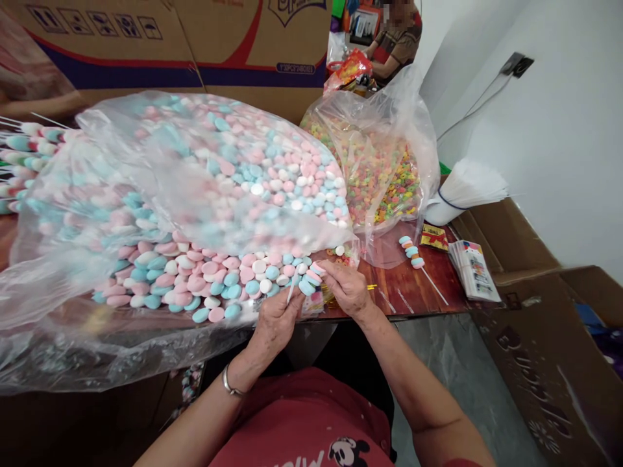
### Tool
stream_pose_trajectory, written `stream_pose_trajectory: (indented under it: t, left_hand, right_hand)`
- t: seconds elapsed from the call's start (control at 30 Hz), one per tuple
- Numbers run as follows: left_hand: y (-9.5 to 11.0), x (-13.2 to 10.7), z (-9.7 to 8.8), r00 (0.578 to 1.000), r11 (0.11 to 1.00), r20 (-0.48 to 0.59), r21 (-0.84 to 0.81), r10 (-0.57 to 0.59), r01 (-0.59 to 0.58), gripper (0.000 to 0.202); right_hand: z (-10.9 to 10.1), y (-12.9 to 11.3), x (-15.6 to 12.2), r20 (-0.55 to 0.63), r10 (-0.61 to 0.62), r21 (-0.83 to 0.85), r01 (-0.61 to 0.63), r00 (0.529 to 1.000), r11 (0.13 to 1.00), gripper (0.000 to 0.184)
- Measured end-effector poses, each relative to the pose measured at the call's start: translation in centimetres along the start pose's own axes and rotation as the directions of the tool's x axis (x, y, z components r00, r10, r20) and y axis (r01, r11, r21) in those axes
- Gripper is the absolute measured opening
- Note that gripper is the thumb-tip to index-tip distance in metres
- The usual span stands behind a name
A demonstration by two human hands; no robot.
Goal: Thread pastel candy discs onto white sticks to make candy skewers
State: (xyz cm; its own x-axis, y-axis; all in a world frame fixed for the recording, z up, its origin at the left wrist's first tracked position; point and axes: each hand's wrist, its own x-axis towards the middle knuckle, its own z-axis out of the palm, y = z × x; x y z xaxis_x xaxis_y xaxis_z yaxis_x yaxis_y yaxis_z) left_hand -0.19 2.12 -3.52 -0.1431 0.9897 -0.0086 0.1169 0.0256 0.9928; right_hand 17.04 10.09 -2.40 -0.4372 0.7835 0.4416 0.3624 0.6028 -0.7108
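Observation:
My left hand [276,322] pinches the lower end of a thin white stick [291,292]. My right hand [344,287] grips the pastel candy discs [310,275] threaded on that stick's upper end. Both hands meet at the near edge of a wooden table [413,285], just in front of a big clear plastic bag [146,214] spilling pink, blue and white candy discs [214,279]. A finished candy skewer [417,263] lies on the table to the right of my hands.
A second clear bag of multicoloured candy rings [384,181] stands behind my right hand. More filled skewers [24,155] lie at far left. A bundle of white sticks [462,191], small packets [474,269], cardboard boxes [195,45] and another seated person [396,39] surround the table.

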Motion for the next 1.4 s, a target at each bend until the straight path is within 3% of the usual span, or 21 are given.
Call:
stream_pose_trajectory:
  t: [0.1,0.17,0.23,0.3,0.37,0.47,0.57,0.73,0.87,0.97,1.03,1.07,1.1,1.17,1.23,1.3,1.4]
  left_hand:
    - [-0.2,0.0,0.0,0.999,0.997,-0.016,-0.052,-0.049,0.048,0.033]
    - [0.0,0.1,0.1,0.997,0.992,-0.005,-0.095,-0.082,0.081,0.036]
    - [0.3,0.1,0.2,0.995,0.988,0.004,-0.123,-0.096,0.096,0.039]
    - [0.8,0.1,0.4,0.995,0.986,-0.004,-0.137,-0.095,0.094,0.039]
    - [1.3,0.0,0.6,0.996,0.986,-0.002,-0.143,-0.088,0.087,0.039]
    - [1.7,-0.1,1.0,0.996,0.979,0.028,-0.181,-0.089,0.093,0.041]
    - [1.9,-0.2,1.3,0.994,0.969,0.051,-0.222,-0.098,0.107,0.044]
    - [2.7,-0.6,1.4,0.990,0.962,0.085,-0.240,-0.110,0.128,0.049]
    - [3.5,-0.8,1.3,0.983,0.964,0.108,-0.207,-0.150,0.169,0.045]
    - [3.5,-0.6,1.0,0.974,0.943,0.051,-0.245,-0.219,0.225,0.052]
    - [3.3,-0.4,0.6,0.972,0.936,0.021,-0.264,-0.236,0.233,0.052]
    - [3.3,-0.4,0.4,0.971,0.933,0.012,-0.274,-0.241,0.234,0.051]
    - [3.2,-0.4,0.3,0.969,0.927,0.009,-0.288,-0.247,0.239,0.050]
    - [3.4,-0.5,0.1,0.961,0.906,0.025,-0.326,-0.276,0.268,0.049]
    - [3.7,-0.6,0.1,0.949,0.875,0.073,-0.370,-0.307,0.311,0.048]
    - [4.2,-0.7,0.1,0.944,0.843,0.108,-0.426,-0.312,0.327,0.045]
    - [4.9,-0.6,-0.2,0.955,0.792,0.099,-0.538,-0.281,0.289,0.040]
  right_hand:
    - [0.0,-0.5,0.0,-0.012,0.072,0.100,-0.070,0.997,0.992,0.032]
    - [0.3,-1.1,-0.1,-0.073,0.162,0.257,-0.139,0.984,0.956,0.049]
    - [0.9,-1.9,-0.2,-0.127,0.263,0.466,-0.177,0.956,0.867,0.073]
    - [1.9,-2.6,-0.4,-0.124,0.349,0.630,-0.198,0.929,0.751,0.086]
    - [2.8,-3.3,-0.4,-0.083,0.415,0.710,-0.238,0.906,0.663,0.083]
    - [3.5,-3.9,-0.3,-0.052,0.464,0.753,-0.271,0.884,0.600,0.064]
    - [3.4,-4.2,-0.2,-0.056,0.462,0.775,-0.253,0.885,0.578,0.054]
    - [3.2,-5.4,-0.8,0.007,0.409,0.810,-0.245,0.913,0.533,0.055]
    - [1.6,-6.2,-1.0,-0.097,0.442,0.788,-0.203,0.892,0.581,0.042]
    - [-2.4,-5.1,-1.1,-0.268,0.468,0.627,-0.216,0.842,0.749,0.038]
    - [-5.7,-3.3,-1.5,-0.363,0.451,0.332,-0.339,0.815,0.880,0.033]
    - [-7.2,-2.2,-1.7,-0.462,0.390,0.097,-0.392,0.796,0.915,0.029]
    - [-8.5,-0.9,-1.9,-0.514,0.298,-0.170,-0.436,0.804,0.884,0.027]
    - [-10.2,1.7,-2.3,-0.496,0.166,-0.590,-0.471,0.852,0.656,0.021]
    - [-11.0,3.9,-2.4,-0.475,0.143,-0.666,-0.461,0.868,0.587,0.015]
    - [-11.3,5.3,-2.5,-0.466,0.128,-0.681,-0.447,0.875,0.580,0.012]
    - [-11.0,5.3,-2.5,-0.461,0.072,-0.696,-0.411,0.885,0.589,0.016]
